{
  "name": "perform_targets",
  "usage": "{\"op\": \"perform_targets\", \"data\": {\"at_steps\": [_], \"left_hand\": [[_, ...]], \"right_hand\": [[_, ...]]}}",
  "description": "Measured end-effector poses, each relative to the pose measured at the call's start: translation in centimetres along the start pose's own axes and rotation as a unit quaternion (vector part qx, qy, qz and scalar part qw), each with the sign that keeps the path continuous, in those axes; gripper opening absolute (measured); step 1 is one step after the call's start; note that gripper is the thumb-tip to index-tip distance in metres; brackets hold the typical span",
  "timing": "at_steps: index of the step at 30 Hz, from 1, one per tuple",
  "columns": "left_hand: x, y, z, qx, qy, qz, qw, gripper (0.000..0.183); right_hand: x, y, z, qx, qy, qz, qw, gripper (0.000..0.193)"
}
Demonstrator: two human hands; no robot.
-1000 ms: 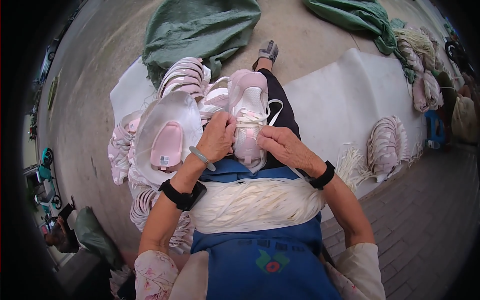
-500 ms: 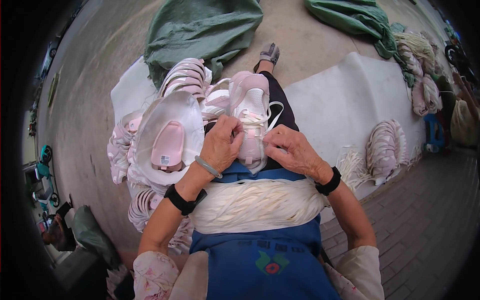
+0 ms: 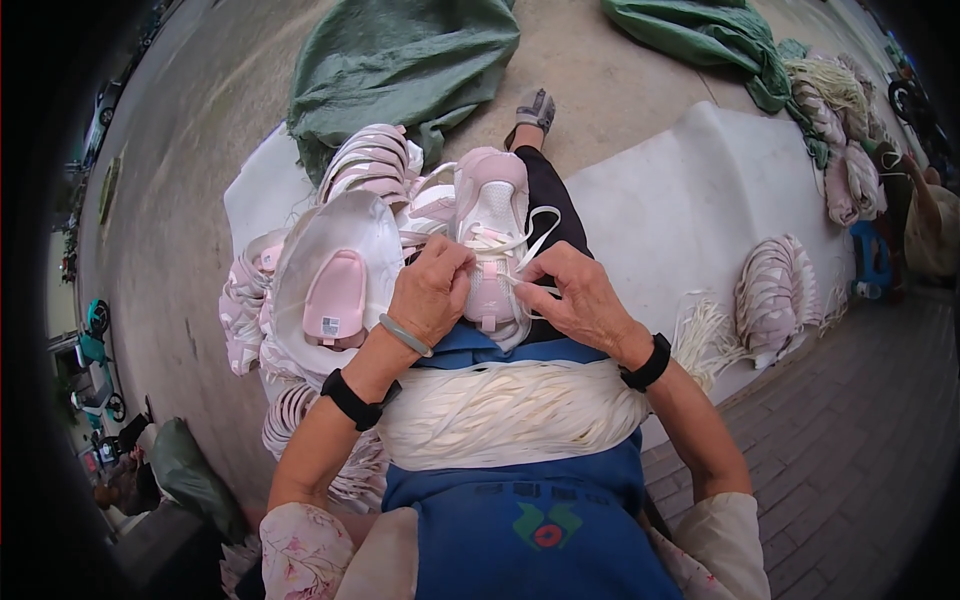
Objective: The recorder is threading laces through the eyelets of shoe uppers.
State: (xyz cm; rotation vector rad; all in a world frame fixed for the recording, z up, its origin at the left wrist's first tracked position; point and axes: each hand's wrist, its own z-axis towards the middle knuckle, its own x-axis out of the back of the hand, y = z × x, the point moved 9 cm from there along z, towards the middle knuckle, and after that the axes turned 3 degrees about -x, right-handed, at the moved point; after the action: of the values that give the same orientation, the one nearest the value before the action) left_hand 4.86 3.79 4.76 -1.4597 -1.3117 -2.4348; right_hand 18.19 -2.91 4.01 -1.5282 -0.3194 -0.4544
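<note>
A pink and white shoe upper (image 3: 492, 200) lies over my lap, its toe pointing away from me. My left hand (image 3: 432, 290) is closed in a pinch at the left edge of its lace holes; what sits between those fingertips is hidden. On the other side, the thumb and forefinger of my right hand (image 3: 578, 300) are pinched on a cream shoelace (image 3: 545, 228), which loops up beside the upper. A thick bundle of cream laces (image 3: 510, 412) rests across my blue apron (image 3: 540, 540), below both wrists.
To the left stands a white bowl-shaped thing (image 3: 292, 265) with a pink sole-shaped piece (image 3: 337, 292) inside. Stacked uppers (image 3: 368, 160) surround it; another stack (image 3: 768, 300) lies right on a white sheet (image 3: 660, 200). Green sacks (image 3: 400, 70) lie ahead. A blue stool (image 3: 870, 255) stands far right.
My left hand has shifted slightly left, away from the middle of the upper. The right hand has moved a little left and stays pinched. The view has tilted slightly.
</note>
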Motion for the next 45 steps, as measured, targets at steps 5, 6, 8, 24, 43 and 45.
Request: {"op": "perform_targets", "data": {"at_steps": [5, 6, 8, 24, 43, 45], "left_hand": [[-0.8, 0.6, 0.3, 0.036, -0.047, 0.081, 0.995, 0.013], [-1.2, 0.5, 0.3, 0.04, -0.076, 0.103, 0.991, 0.013], [-1.2, 0.2, 0.6, 0.021, -0.075, 0.099, 0.992, 0.012], [0.4, -2.1, -0.4, 0.022, 0.041, -0.058, 0.997, 0.008], [0.0, 1.9, -2.3, -0.073, -0.07, 0.06, 0.993, 0.023], [-0.5, 0.8, -3.3, 0.051, -0.108, -0.012, 0.993, 0.021]], "right_hand": [[-1.7, 0.2, 0.6, -0.008, -0.015, -0.093, 0.996, 0.017], [-2.1, 0.0, 0.6, -0.012, -0.022, -0.118, 0.993, 0.017], [-2.3, -0.4, 0.7, -0.011, -0.015, -0.141, 0.99, 0.017], [-3.5, -0.8, 1.3, -0.01, 0.002, -0.154, 0.988, 0.011], [-3.3, -0.5, 1.8, 0.008, -0.079, -0.183, 0.98, 0.009], [-2.6, -0.4, 2.0, -0.011, -0.053, -0.184, 0.981, 0.01]]}}
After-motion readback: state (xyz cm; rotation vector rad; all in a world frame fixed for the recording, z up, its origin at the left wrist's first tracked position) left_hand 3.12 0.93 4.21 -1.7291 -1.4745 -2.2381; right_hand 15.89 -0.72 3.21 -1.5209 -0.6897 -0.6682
